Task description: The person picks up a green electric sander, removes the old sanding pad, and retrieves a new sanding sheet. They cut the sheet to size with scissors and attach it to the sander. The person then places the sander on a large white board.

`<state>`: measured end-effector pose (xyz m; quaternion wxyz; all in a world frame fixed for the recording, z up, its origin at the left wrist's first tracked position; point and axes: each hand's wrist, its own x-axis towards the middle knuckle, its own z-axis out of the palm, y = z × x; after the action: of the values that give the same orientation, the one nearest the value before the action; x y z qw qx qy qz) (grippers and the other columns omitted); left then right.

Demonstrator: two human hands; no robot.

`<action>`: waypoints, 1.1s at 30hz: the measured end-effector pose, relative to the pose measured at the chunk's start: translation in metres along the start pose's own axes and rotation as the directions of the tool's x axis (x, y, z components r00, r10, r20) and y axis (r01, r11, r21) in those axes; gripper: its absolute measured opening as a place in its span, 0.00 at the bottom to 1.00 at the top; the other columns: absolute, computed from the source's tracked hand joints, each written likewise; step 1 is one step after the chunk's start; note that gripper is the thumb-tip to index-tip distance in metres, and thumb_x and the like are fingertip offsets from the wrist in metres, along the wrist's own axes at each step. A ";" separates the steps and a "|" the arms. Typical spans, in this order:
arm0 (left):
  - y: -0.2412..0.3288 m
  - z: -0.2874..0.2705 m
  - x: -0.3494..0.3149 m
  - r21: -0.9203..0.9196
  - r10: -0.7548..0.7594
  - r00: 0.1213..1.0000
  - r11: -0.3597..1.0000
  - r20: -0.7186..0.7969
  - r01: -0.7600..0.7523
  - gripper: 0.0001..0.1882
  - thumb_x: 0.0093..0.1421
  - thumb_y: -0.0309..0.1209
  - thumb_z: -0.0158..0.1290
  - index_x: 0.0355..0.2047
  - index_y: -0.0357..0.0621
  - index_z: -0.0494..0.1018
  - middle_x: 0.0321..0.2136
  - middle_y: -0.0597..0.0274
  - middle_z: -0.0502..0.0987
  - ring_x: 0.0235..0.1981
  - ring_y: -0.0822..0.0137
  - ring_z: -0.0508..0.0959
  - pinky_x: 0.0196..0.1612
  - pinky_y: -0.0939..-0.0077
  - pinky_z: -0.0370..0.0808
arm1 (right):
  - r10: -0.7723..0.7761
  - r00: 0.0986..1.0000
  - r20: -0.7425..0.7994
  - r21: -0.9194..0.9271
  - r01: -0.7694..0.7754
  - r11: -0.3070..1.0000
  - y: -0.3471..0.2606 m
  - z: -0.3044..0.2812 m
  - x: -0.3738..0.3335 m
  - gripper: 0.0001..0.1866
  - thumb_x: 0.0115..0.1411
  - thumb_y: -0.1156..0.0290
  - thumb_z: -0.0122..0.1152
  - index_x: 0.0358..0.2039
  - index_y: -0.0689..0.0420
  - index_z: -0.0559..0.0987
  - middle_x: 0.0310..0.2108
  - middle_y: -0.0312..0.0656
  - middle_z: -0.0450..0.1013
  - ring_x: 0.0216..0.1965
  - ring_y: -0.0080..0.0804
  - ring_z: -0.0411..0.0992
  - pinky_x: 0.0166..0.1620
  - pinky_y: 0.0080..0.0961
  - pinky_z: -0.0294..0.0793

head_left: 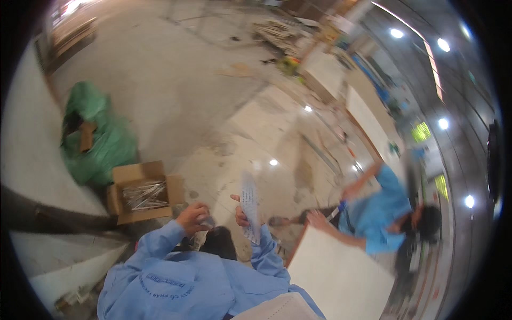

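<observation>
My right hand (242, 216) is closed on a long, pale printed strip (249, 208), see-through in places and blurred, held upright in front of my body. To its left, my left hand (194, 217) has curled fingers, with something small and greyish at its fingertips that I cannot make out. Just beyond the left hand, an open cardboard box (144, 193) contains many thin, shiny, clear-looking packets or sticks (144, 196). The two hands are apart from each other.
A green plastic sack (96, 138) stands behind the box. On the right, a co-worker in a blue shirt (381, 208) leans over a white panel (336, 266) with a blue-handled tool (337, 210). Long boards (368, 114) and a scrap pile (277, 34) lie farther off.
</observation>
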<state>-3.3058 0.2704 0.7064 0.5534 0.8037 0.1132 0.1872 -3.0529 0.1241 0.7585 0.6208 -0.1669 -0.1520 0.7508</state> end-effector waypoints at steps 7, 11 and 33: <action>-0.026 -0.052 0.153 -0.146 0.147 0.838 0.955 -0.526 -0.259 0.05 0.66 0.32 0.51 0.36 0.46 0.72 0.54 0.53 0.70 0.47 0.64 0.74 0.52 0.66 0.74 | 0.307 0.866 -0.396 -0.738 -0.499 0.455 -0.034 -0.049 0.181 0.30 0.64 0.55 0.59 0.58 0.64 0.70 0.48 0.43 0.75 0.49 0.29 0.74 0.51 0.23 0.73; -0.068 -0.105 0.229 -0.485 -0.207 0.796 0.866 -0.569 -0.122 0.10 0.69 0.33 0.47 0.46 0.44 0.72 0.58 0.52 0.68 0.53 0.65 0.73 0.58 0.63 0.71 | 0.181 0.956 -0.233 -0.742 -0.295 0.602 -0.100 -0.094 0.284 0.23 0.66 0.57 0.58 0.52 0.64 0.74 0.43 0.41 0.77 0.44 0.27 0.76 0.48 0.22 0.75; -0.230 -0.394 0.173 -0.526 -0.532 0.007 0.838 -0.847 0.143 0.20 0.66 0.36 0.51 0.54 0.39 0.72 0.50 0.54 0.77 0.47 0.65 0.78 0.50 0.66 0.76 | 0.795 0.603 0.063 -0.986 0.160 -0.043 -0.077 -0.042 0.771 0.20 0.62 0.62 0.64 0.48 0.62 0.79 0.36 0.43 0.80 0.40 0.25 0.76 0.44 0.24 0.74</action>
<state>-3.3116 0.7546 0.6471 0.4729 0.3251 0.6126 0.5436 -3.1005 0.8969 0.7066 0.0010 -0.2887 -0.7701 0.5689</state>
